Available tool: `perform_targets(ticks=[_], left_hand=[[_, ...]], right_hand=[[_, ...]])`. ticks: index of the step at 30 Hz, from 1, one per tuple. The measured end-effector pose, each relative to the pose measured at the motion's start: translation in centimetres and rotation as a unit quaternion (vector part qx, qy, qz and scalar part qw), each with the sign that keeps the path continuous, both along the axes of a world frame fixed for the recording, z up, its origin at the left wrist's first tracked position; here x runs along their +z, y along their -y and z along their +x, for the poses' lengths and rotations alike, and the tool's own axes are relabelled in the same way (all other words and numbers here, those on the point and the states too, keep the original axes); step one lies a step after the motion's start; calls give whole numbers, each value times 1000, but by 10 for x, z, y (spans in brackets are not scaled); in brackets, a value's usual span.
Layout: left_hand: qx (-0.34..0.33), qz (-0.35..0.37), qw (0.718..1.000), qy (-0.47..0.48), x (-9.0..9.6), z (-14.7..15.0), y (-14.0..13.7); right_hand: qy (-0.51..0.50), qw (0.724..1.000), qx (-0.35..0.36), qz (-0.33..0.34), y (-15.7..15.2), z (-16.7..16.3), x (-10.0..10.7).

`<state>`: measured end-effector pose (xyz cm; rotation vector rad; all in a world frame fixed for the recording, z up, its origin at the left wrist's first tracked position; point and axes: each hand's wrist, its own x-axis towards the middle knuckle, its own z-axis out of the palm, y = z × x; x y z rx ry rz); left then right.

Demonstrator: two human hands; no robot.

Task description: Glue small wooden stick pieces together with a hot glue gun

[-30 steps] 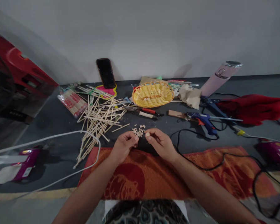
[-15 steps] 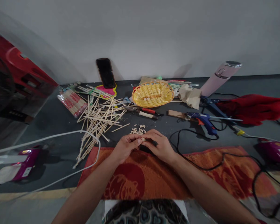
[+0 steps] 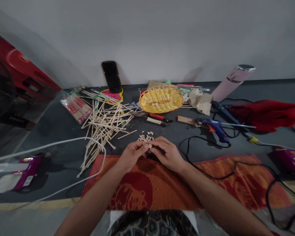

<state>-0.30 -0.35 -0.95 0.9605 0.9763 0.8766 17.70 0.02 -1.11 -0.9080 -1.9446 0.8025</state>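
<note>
Right hand closing in on left: both now meeting at a small pale cluster

Compared with 1 s ago, right hand is sitting further left, bringing the pale cluster over to the left hand. Hands are now working together. Right thumb and index are pinching the cluster; left fingertips are touching up against its left side, can't tell if they're actually clamping it.

Cluster is hanging just on the near side of the cut stick pieces, which are lying loose on the dark table. Orange towel is lying below the hands at the near edge.

Far left of the hands: long sticks are sprawling in a heap. Straight ahead, pliers are lying just near of the yellow basket, which is holding a few small pale bits. To the right, blue glue gun is resting nozzle-end at a wooden block.
</note>
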Motion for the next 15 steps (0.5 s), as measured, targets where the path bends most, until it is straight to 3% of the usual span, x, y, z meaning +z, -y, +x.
perform_targets(ticks=[15], left_hand=[[-2,-4,1000,-8,1,0,0]], right_hand=[[4,1000,2,1,1,1,5]])
